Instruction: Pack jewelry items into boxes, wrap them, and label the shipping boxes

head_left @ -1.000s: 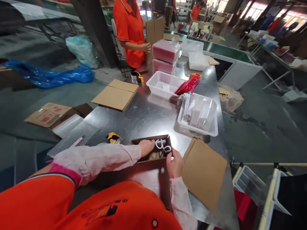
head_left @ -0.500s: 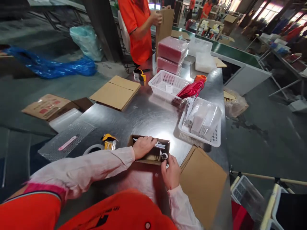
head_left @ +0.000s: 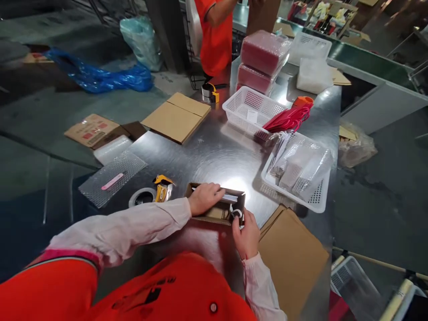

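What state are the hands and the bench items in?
Small box, open-topped, white items inside
Left hand, reaching over the box
Right hand, at the box's right end
Near basket, loaded with clear-wrapped packs
Far basket, white paper inside, red cords over its right end
Left cardboard, folded flat
Right cardboard, stacked flat
Bubble wrap, spread flat
Pink tool, lying on the wrap

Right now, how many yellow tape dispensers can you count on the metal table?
2: near dispenser left of the open cardboard box; far dispenser beyond the left cardboard stack. More may be hidden.
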`<state>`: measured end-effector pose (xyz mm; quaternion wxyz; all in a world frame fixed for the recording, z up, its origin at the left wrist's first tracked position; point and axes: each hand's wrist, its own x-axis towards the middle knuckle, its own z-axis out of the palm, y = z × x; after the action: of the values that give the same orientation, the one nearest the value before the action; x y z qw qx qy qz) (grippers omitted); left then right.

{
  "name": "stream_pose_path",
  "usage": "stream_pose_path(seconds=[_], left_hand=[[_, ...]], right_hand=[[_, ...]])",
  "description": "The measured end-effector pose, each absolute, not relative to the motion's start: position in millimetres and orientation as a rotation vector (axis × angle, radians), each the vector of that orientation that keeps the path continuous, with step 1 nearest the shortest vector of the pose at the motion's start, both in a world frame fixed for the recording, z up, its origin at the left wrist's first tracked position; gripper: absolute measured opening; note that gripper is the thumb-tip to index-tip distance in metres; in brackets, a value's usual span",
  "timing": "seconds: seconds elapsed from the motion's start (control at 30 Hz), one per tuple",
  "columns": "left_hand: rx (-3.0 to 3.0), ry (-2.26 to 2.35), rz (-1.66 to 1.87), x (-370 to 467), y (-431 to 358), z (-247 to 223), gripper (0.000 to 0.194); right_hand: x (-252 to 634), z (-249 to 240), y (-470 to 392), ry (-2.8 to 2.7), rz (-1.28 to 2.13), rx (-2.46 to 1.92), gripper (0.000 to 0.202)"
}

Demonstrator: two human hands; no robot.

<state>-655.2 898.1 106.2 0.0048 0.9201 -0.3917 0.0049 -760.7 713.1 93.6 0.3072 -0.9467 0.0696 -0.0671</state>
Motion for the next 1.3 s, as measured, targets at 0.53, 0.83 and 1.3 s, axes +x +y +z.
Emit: stream_pose_path(seconds=[0.53, 0.83, 1.3], left_hand=[[2.879, -0.985, -0.622, -658, 931, 209, 0.019], [2.488, -0.839, -0.410, -680, 986, 204, 0.018], [2.488, -0.868, -0.704, -686, 977, 147, 0.036]], right_hand=[[-767, 97, 734, 0.138, -0.169, -2.563, 0.041], [-774, 104, 747, 0.078, 0.105, -2.541, 0.051], [-779, 114, 739, 0.172, 0.149, -2.433, 0.070]])
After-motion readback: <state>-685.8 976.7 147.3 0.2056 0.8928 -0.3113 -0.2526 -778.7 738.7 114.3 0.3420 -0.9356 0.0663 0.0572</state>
